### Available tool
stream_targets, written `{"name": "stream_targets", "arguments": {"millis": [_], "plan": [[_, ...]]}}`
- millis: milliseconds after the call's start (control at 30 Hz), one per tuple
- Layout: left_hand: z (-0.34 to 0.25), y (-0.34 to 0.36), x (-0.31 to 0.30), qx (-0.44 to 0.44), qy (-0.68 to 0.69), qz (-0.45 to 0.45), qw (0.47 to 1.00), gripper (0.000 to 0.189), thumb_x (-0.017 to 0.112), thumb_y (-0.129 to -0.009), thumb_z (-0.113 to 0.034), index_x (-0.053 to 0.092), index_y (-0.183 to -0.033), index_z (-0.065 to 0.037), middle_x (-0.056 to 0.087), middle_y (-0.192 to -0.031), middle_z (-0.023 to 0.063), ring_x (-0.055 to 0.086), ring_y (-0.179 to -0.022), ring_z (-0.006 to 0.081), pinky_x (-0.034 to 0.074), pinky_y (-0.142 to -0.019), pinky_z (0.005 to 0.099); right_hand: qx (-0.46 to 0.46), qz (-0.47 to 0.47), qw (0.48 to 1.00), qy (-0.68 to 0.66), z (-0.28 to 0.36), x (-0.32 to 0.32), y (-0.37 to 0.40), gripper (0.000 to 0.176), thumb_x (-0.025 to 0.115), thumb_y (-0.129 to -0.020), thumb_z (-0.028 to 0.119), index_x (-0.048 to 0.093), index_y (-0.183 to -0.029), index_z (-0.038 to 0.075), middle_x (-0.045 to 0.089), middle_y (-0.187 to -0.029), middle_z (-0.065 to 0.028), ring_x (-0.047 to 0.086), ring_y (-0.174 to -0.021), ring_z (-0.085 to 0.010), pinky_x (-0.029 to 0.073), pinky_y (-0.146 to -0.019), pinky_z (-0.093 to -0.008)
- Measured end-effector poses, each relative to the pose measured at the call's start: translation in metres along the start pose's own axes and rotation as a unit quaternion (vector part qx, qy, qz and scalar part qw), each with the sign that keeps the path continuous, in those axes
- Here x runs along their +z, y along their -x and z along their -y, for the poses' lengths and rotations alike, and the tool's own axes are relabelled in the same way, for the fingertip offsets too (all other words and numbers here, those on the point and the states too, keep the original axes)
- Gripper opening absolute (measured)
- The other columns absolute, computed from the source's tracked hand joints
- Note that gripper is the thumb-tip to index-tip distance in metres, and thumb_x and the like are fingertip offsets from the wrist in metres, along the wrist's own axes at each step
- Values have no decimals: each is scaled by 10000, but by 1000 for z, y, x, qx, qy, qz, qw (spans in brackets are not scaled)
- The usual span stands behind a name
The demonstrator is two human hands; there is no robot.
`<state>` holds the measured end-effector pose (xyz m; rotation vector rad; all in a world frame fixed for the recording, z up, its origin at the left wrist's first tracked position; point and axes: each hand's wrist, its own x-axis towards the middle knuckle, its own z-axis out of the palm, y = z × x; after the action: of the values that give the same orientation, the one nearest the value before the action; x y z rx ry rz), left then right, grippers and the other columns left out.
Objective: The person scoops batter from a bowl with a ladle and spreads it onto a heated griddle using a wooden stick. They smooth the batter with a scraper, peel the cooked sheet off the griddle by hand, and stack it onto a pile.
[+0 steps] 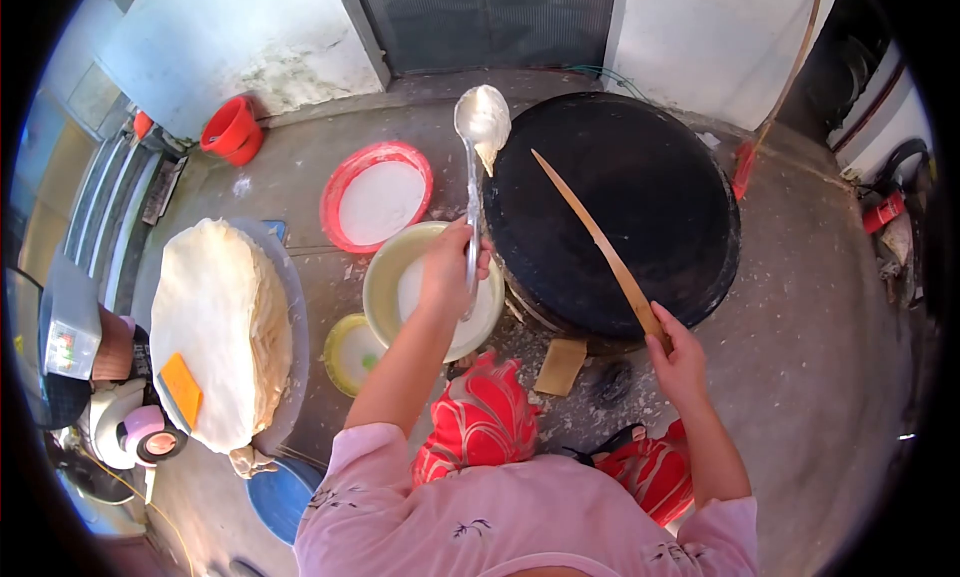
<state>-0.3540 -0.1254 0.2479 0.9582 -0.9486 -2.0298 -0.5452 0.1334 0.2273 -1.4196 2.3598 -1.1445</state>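
My left hand (452, 265) is closed round the handle of a metal ladle (483, 119), raised above a cream basin (371, 295) of pale batter. Thick batter fills the ladle's bowl and hangs from its lip by the griddle's left edge. In my right hand (682, 359) is a long, flat wooden spreader (600, 239), gripped at its near end. Its blade slants over the large round black griddle (660, 162), the tip pointing to the upper left. No batter shows on the griddle's dark surface.
Left of the basin stand a red basin (334, 215) of white stuff and a small yellow bowl (331, 362). A tall stack of thin flatbreads (205, 312) carries an orange scraper (181, 387). A blue tub (262, 512), red bucket (230, 135) and tan block (560, 367) sit around.
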Motion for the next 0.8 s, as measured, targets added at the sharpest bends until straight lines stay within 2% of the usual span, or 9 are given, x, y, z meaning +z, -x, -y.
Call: {"name": "stream_targets", "arguments": {"millis": [33,100,200,333,433,533,600,700,800], "plan": [[7,-9,4,-2,-13,-7,1000,263,352,-850,-111,473,-1061,-12,495,-662,57,455,-485,109,376,-396,224,1,0,1000,0,-1,2,-7,377,564,-784,1,504,-1156,23,609,-936,-69,576,-816,-131,438,-727,-236],[22,-22,9,-7,-10,-1,1000,266,348,-848,-100,469,-1069,-14,498,-665,57,458,-488,109,382,-400,224,-26,-16,999,-17,-1,7,-19,431,576,-731,16,523,-1152,95,597,-891,-129,585,-770,-279,463,-702,-300],[44,-41,8,-18,4,12,1000,271,348,-849,-78,461,-1086,-16,505,-668,53,473,-499,110,403,-413,226,-40,4,999,-25,0,16,-37,435,576,-713,11,533,-1137,95,582,-825,-130,580,-744,-275,463,-668,-312],[70,-48,8,-31,7,-47,998,275,428,-840,-68,493,-1105,-32,499,-647,32,463,-465,91,410,-390,217,-54,21,998,-21,-2,40,-57,439,584,-693,27,543,-1124,104,569,-791,-130,573,-729,-282,461,-649,-325],[79,-46,2,-56,-20,-47,997,296,417,-860,-61,454,-1150,-13,512,-677,54,476,-502,111,415,-421,230,1,69,998,-6,-6,48,-65,419,582,-691,52,559,-1105,119,574,-793,-121,571,-721,-282,462,-640,-334],[80,-41,0,-59,-48,-72,995,359,441,-854,-51,425,-1211,-16,509,-675,47,476,-505,107,414,-421,228,-8,65,998,-2,-10,48,-69,429,575,-704,26,559,-1121,126,610,-913,-122,597,-704,-227,467,-648,-281],[84,-39,0,-44,-43,-81,995,381,453,-833,-28,437,-1214,-11,509,-678,40,465,-504,96,402,-421,219,1,36,999,-32,-5,44,-68,409,572,-688,78,573,-1093,136,586,-818,-113,574,-746,-283,463,-673,-349],[88,-35,1,-15,-88,-90,992,386,450,-809,-2,462,-1195,5,512,-684,34,452,-498,87,385,-419,209,51,70,996,5,-15,51,-68,406,570,-686,84,576,-1088,137,590,-839,-118,577,-773,-285,464,-693,-347],[86,-27,4,40,-118,-130,984,387,437,-793,13,479,-1178,15,517,-690,29,444,-493,83,369,-414,202,24,49,998,-12,-25,54,-66,400,568,-681,85,580,-1079,132,589,-837,-121,575,-785,-290,464,-696,-347]]}}
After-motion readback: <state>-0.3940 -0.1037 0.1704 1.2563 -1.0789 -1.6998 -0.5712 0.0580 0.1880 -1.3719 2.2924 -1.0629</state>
